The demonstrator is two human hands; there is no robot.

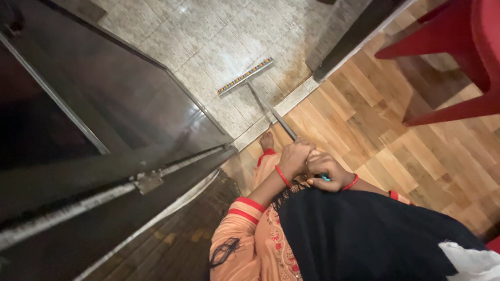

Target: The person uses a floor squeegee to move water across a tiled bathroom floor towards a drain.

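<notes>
From the head view I see both of my hands closed around the thin grey metal handle (271,110) of a floor wiper. My left hand (295,157) grips the shaft a little lower down, fingers wrapped fully round it, a red bangle (282,176) on that wrist. My right hand (327,171) is clamped over the top end of the handle, just beside and touching the left, with a second red bangle (352,182) on its wrist. The handle slants away from me to the wiper's long flat head with a multicoloured strip (245,76), which lies on the pale speckled stone tiles (208,47). I stand on light wood-pattern flooring (416,151), one bare foot (266,140) near the tile edge. A dark glossy door (104,104) runs along my left, and red plastic chair legs (458,62) stand to the right
</notes>
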